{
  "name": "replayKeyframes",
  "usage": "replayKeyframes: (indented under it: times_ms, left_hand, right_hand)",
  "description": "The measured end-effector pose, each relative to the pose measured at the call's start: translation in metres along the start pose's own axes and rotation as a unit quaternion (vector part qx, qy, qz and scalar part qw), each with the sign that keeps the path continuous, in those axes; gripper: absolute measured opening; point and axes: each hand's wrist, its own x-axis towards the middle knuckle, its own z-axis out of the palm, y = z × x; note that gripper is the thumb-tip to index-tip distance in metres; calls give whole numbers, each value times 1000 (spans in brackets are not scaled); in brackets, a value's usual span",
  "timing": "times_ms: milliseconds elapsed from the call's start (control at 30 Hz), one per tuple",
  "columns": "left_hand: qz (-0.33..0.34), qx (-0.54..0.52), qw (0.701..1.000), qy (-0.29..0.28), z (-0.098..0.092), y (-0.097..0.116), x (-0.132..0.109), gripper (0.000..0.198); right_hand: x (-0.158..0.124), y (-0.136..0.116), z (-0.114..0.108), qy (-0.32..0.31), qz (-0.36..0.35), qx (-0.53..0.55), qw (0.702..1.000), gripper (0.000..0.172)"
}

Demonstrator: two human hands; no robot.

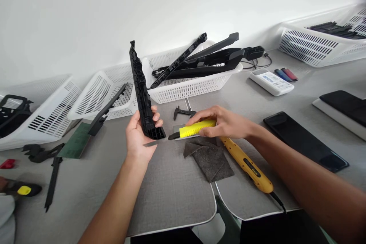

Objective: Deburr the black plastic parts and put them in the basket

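Observation:
My left hand (140, 141) is closed round the lower part of a long black plastic trim piece (140, 87), which stands nearly upright with its ribbed end low. In my right hand (221, 122) is a bright yellow utility knife (194, 129), its black nose pointing left. A thin grey blade (151, 143) shows just under the trim's lower end, in front of my left palm; I cannot tell whether it touches the plastic. Below the knife lies a crumpled dark grey cloth (211, 160). A black caliper (183, 112) rests behind it.
White baskets (183, 93) stand along the wall, one with several black trim pieces. A yellow corded tool (247, 166) lies near the table edge, right of the cloth. Farther right are a black phone (303, 141) and a white device (271, 82). Another person's hand (3, 184) shows far left.

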Motion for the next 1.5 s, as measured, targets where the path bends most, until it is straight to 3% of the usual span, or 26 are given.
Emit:
replayKeyframes:
  times_ms: [200, 367, 500, 667, 833, 1033, 1133, 1300, 1433, 1500]
  left_hand:
    - [-2, 24, 1000, 5, -1, -12, -1, 29]
    - [-13, 40, 999, 11, 1, -15, -5, 34]
    - [-5, 42, 999, -3, 1, -14, -4, 33]
    - [-19, 47, 999, 17, 1, -13, -4, 37]
    - [-10, 43, 999, 20, 2, -11, -4, 37]
    - [-19, 45, 999, 12, 2, -9, -4, 36]
    - [-18, 46, 999, 1, 1, -12, -4, 37]
    - [-23, 56, 998, -25, 0, -20, -5, 32]
    - [-35, 93, 995, -31, -2, -24, -6, 24]
    - [-35, 106, 993, -36, -4, -25, -6, 22]
  right_hand:
    - [2, 4, 1, 138, -33, -77, 987, 37]
    - [2, 3, 1, 76, -29, -129, 988, 37]
    - [3, 4, 2, 137, -23, -143, 980, 37]
    - [3, 5, 1, 69, -5, -122, 990, 35]
    - [4, 5, 1, 112, -2, -118, 987, 37]
    - [-1, 1, -10, 20, 27, -67, 997, 32]
    - [-1, -1, -10, 73, 38, -30, 996, 24]
    - [5, 4, -1, 130, 66, 33, 989, 46]
    - [7, 5, 0, 232, 67, 63, 968, 41]
    - [6, 3, 0, 217, 74, 63, 971, 39]
